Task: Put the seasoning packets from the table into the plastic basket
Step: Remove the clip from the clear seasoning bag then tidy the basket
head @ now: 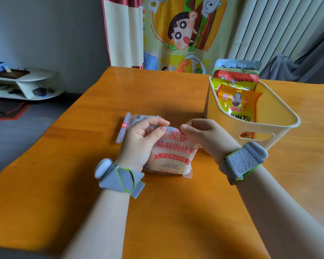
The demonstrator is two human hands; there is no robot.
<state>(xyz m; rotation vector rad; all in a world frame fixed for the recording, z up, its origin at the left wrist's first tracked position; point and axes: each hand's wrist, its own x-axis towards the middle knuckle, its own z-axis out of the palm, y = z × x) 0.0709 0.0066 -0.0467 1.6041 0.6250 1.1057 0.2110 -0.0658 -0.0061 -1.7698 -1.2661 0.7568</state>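
A clear seasoning packet [173, 157] with red lettering and pale powder stands tilted on the orange table [82, 165]. My left hand [140, 139] pinches its top left edge and my right hand [202, 135] pinches its top right edge. A second clear packet [131, 122] lies flat on the table just behind my left hand, partly hidden by it. The cream plastic basket [281, 116] stands to the right, touching distance from my right hand. Several packets stand upright in it, an orange pepper packet [238, 103] in front.
A cartoon curtain [176, 30] hangs behind the table's far edge. A white radiator [269, 28] stands behind the basket. A low white shelf [24, 85] sits on the floor at the far left. Both wrists carry grey strapped bands.
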